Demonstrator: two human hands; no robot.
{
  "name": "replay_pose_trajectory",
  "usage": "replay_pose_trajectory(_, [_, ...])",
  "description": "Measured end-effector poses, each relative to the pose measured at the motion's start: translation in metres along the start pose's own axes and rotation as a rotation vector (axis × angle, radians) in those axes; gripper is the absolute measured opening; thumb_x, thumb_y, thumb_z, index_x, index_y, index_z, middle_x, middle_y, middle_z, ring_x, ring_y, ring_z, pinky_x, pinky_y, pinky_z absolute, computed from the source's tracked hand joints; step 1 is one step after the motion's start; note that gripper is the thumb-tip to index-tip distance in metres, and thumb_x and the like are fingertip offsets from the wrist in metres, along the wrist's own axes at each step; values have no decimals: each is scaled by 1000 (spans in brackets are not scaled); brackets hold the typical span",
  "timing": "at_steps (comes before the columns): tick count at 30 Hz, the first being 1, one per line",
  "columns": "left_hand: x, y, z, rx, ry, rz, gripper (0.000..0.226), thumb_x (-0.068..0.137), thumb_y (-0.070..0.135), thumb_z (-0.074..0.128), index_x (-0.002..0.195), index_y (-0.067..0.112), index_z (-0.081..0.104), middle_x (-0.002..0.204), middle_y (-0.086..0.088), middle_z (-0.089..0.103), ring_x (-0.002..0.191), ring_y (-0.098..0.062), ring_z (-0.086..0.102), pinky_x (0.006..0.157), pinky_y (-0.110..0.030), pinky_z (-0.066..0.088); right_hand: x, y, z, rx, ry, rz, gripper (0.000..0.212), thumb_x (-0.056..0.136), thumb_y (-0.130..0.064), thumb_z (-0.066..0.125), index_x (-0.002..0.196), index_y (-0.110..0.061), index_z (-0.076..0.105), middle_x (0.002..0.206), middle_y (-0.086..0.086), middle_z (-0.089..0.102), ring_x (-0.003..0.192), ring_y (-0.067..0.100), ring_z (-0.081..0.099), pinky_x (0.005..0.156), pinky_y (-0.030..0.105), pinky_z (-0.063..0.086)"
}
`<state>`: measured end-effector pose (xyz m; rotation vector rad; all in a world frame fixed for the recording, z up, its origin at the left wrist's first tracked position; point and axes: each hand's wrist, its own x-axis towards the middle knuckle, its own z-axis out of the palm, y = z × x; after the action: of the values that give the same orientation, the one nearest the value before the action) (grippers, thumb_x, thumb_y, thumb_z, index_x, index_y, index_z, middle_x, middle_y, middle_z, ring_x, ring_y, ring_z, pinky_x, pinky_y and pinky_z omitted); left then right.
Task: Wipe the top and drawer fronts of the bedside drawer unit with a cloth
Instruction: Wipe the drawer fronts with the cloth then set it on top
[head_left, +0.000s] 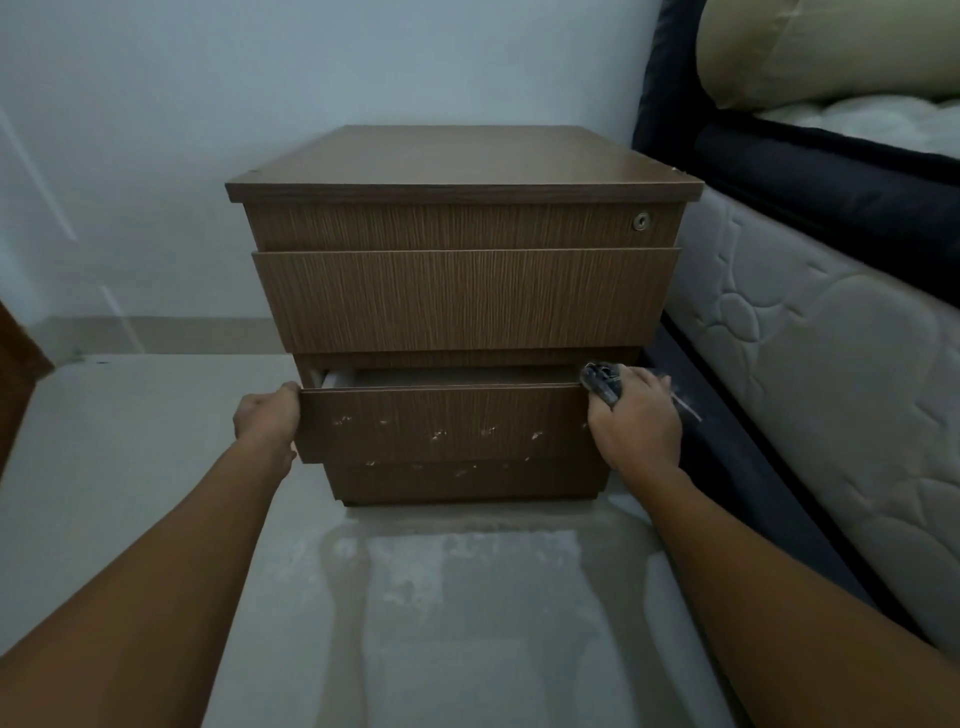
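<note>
A brown wood-grain bedside drawer unit (462, 161) stands on the floor against the wall, with three drawers. The top drawer front (457, 226) has a round lock at its right. The bottom drawer (441, 423) is pulled out a little and its front carries pale specks. My left hand (267, 418) grips that drawer front's left edge. My right hand (636, 421) is at its right top corner, fingers closed around a bunched dark grey cloth (602, 382).
A bed with a quilted white mattress (831, 364) and dark frame stands close on the unit's right. A beige pillow (810, 47) lies on top. Pale floor (156, 441) extends to the left and in front, with a brown panel at the far left edge.
</note>
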<state>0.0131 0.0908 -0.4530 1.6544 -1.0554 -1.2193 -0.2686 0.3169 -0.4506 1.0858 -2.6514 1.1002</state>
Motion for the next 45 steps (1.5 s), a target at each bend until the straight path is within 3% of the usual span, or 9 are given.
replay_pose_trajectory(2, [1,-1,0,-3,2,1,40,91,35,55,124,13,55,127,-12,57,116,-34,53,94,-52,47,0,-2,4,-38,20,-38,41,91,-29,56,127,-9,59,132,12,57,136,35,38,113,45,29])
replay_pose_trajectory(4, [2,-2,0,-6,8,7,38,91,35,55,122,13,54,127,-11,57,116,-34,53,93,-51,47,1,-6,9,-74,37,-139,34,90,-28,59,116,-8,65,118,13,65,121,31,51,111,41,32])
replay_pose_trajectory(9, [1,-2,1,-23,13,11,35,92,35,55,120,14,54,126,-12,57,116,-34,53,94,-51,46,-3,-31,24,-118,47,-302,28,85,-30,63,101,-8,69,94,10,69,96,28,61,86,37,45])
replay_pose_trajectory(15, [-4,-2,4,-25,53,53,26,94,33,54,113,16,52,121,-11,58,104,-29,53,82,-41,46,-10,-56,46,-110,8,-381,29,85,-34,62,100,-10,68,94,7,69,95,25,61,88,37,46])
replay_pose_trajectory(19, [-10,-5,4,-43,72,89,19,96,34,54,105,18,49,120,-10,57,101,-26,51,90,-42,46,-18,-78,62,-60,-1,-440,31,83,-35,63,101,-10,69,93,6,71,93,24,62,84,36,47])
replay_pose_trajectory(26, [-13,-7,-5,-89,-50,11,25,97,40,53,112,20,53,127,-6,57,121,-29,51,98,-51,43,-31,-122,95,34,-66,-515,35,84,-35,60,108,-12,69,100,5,72,97,24,62,86,37,47])
replay_pose_trajectory(36, [7,-7,-30,-41,-193,25,35,103,37,38,111,14,63,111,-5,66,106,-22,61,97,-46,49,-50,-185,134,108,-174,-639,42,91,-33,57,127,-13,60,124,5,66,119,22,56,104,36,39])
replay_pose_trajectory(40, [14,-10,-36,-96,-223,25,46,104,39,30,85,16,66,99,-7,69,101,-23,63,97,-46,49,-56,-207,148,130,-177,-658,35,91,-33,55,119,-14,65,117,5,70,112,23,60,100,36,43])
replay_pose_trajectory(45, [24,-13,-43,-172,-277,18,45,102,37,33,87,17,71,82,-2,72,83,-21,63,74,-39,52,-62,-240,159,166,-194,-680,23,92,-28,51,99,-13,68,97,6,73,94,25,63,87,35,43])
